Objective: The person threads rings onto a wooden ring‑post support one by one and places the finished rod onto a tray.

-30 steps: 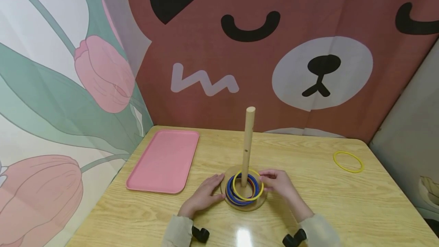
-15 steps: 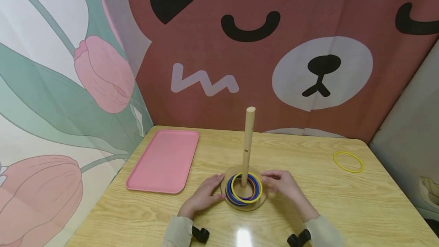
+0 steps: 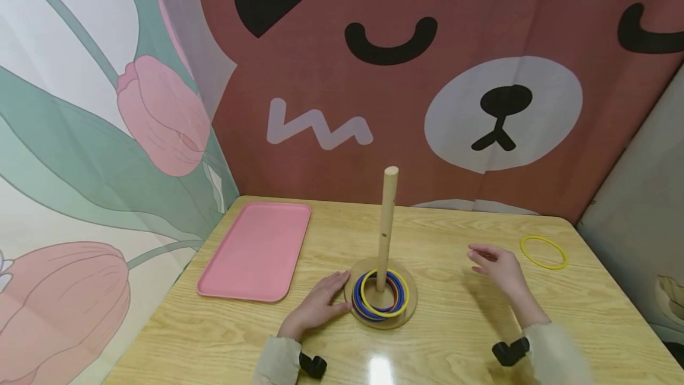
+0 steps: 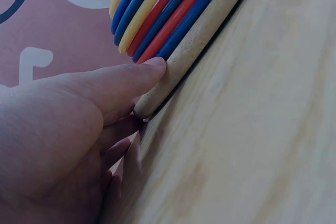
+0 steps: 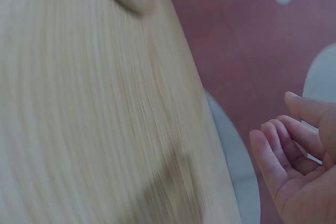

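A wooden ring stand (image 3: 388, 218) with a round base rises from the table. Around its peg lie several stacked yellow, blue and red rings (image 4: 170, 17), with a yellow ring (image 3: 408, 293) on top. My left hand (image 3: 316, 306) holds the left edge of the base. In the left wrist view its thumb rests on the base's rim below the rings, fingers at the side. My right hand (image 3: 501, 269) is in the air to the right of the stand, fingers loosely bent and holding nothing. Beyond it, at the table's right, lies another yellow ring (image 3: 565, 260).
A pink tray (image 3: 253, 251) lies on the wooden table (image 3: 454, 337) at the back left. Behind the table hangs a brown bear-print cloth (image 3: 395, 117), with a tulip-print cloth (image 3: 160, 117) to the left.
My right hand has let go of the top yellow ring, which now lies on the stack, and has moved right toward the loose yellow ring. My left hand has stayed put.
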Action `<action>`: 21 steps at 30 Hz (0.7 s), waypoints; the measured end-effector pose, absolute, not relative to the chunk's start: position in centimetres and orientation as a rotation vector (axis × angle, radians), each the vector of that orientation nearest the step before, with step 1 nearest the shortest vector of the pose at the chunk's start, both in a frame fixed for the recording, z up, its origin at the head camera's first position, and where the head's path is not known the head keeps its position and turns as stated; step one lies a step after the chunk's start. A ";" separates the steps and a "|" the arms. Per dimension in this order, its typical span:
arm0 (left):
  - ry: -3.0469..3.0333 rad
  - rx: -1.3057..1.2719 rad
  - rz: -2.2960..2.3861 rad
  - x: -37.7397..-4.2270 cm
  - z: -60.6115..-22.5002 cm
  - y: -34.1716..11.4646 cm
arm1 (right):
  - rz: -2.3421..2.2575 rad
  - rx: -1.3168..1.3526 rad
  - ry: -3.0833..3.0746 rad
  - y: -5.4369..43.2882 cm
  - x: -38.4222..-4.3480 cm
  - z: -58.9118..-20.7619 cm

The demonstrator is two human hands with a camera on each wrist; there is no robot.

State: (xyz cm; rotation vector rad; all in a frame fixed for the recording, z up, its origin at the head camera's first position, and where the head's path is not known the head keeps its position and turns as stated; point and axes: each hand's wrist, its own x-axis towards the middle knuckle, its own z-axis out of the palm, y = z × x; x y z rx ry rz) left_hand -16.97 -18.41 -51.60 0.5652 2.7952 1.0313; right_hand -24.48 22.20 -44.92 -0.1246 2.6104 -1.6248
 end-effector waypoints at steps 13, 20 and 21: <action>2.777 0.538 1.047 -16.9 -51.4 -18.4 | -1.354 0.283 3.039 30.7 -28.2 -46.6; 2.789 0.573 1.049 -16.9 -51.2 -18.4 | -1.351 0.663 2.979 33.5 -29.1 -47.3; 2.789 0.577 1.050 -16.9 -51.2 -18.4 | -1.351 0.686 2.976 33.7 -29.1 -47.4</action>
